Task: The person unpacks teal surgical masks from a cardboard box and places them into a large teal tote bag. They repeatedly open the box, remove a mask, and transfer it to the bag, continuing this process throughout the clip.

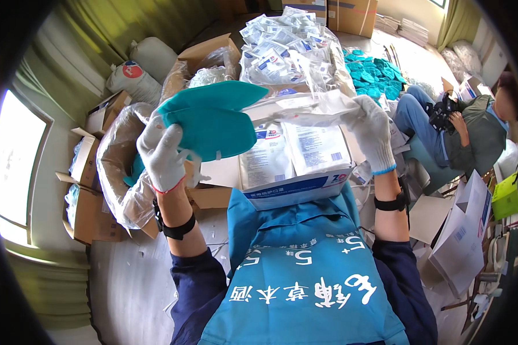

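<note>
From the head camera, a worker's white-gloved hands hang apart over an open white carton pressed close to a teal apron. Air lies between the hands above the carton's near rim, and gray floor stretches at lower left. Room narrows to the sides: a plastic-lined carton bulges beside the left forearm, and a white carton with raised flaps stands near the right. Beyond, a heap of white packets and a pile of teal masks crowd the far edge.

The left hand pinches a teal folded face mask above the carton's left side, its smooth, matte body spread into two lobes, the upper one pointed, with pale straps dangling by the fingers. The right hand grips a crumpled clear plastic wrapper reaching toward the mask; whether they touch cannot be told.
</note>
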Demonstrator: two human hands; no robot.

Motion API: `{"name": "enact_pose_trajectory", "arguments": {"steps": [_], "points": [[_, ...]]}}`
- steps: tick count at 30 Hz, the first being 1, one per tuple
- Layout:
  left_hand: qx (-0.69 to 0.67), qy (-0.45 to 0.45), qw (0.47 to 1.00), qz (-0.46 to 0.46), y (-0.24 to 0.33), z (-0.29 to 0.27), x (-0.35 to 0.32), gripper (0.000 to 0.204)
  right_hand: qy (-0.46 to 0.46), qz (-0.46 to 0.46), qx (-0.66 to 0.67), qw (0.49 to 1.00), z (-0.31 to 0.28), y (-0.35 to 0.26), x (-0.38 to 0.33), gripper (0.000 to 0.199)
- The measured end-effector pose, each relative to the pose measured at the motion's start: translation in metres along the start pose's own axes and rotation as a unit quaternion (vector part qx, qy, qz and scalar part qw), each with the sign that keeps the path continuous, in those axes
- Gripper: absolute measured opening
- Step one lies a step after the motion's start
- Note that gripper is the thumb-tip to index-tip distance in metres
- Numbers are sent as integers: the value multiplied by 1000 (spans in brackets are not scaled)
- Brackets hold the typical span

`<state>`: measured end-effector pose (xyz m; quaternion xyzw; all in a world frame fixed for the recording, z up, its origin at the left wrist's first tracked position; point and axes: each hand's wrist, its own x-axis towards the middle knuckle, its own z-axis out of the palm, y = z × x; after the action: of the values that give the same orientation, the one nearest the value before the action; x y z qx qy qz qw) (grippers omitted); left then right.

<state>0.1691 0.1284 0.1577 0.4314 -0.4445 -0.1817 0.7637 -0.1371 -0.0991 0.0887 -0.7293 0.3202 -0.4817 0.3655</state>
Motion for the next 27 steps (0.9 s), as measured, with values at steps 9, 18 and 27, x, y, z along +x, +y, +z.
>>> {"name": "enact_pose_trajectory", "arguments": {"steps": [9, 18, 27], "points": [[70, 203, 975, 54, -12, 2, -1, 15, 212, 46, 37, 976, -30, -9, 42, 19], [-4, 66, 998, -24, -35, 65, 10, 24, 72, -115, -291, 947, 5, 15, 218, 94], [-66, 40, 992, -100, -43, 55, 11, 35, -268, -12, 201, 942, 80, -67, 47, 27]]}}
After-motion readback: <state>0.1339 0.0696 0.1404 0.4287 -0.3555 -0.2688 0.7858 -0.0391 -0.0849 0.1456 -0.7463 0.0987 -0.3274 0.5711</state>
